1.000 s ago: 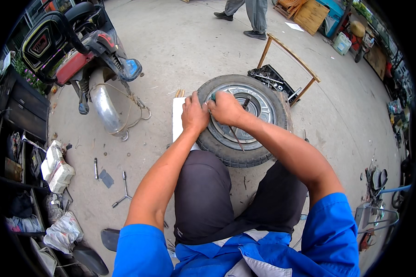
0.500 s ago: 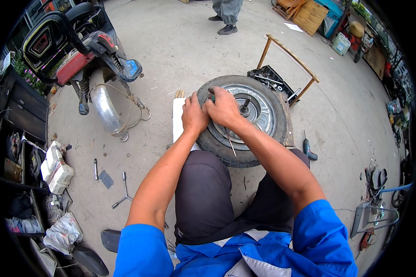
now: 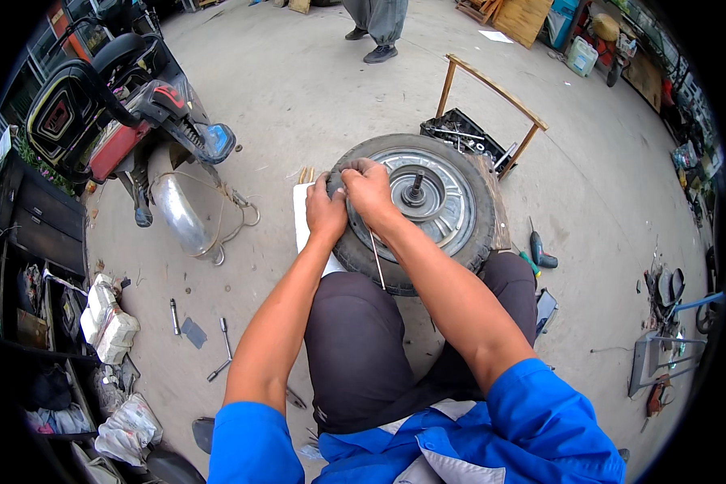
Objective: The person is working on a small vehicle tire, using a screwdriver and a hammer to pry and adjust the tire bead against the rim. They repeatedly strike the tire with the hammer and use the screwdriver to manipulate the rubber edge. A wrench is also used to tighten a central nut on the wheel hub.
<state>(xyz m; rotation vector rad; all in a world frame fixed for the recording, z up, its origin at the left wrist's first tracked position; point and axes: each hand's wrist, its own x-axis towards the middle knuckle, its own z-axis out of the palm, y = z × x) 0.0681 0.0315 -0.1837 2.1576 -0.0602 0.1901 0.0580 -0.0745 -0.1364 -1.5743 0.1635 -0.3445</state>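
A wheel with a black tyre [image 3: 480,218] and a silver metal hub [image 3: 452,181] lies flat before my knees, its threaded axle [image 3: 416,184] pointing up. My left hand [image 3: 326,211] is closed on the tyre's left side, fingers curled over the rubber. Right beside it, my right hand [image 3: 367,194] is closed round a screwdriver, its handle hidden in the fist. The screwdriver's thin shaft [image 3: 377,262] sticks out below the hand and slants across the tyre toward my knee. What the fingertips press on is hidden.
A black toolbox [image 3: 464,133] with a wooden handle frame stands behind the wheel. A power drill [image 3: 542,252] lies to the right. On the left are a three-armed wrench [image 3: 224,351], a socket tool [image 3: 175,316] and a scooter [image 3: 177,194]. A person [image 3: 377,28] stands beyond.
The view has shifted slightly. Both hands stay at the tyre's left side, and the right hand has drawn a little lower, the screwdriver shaft now steeper. The person beyond has barely moved.
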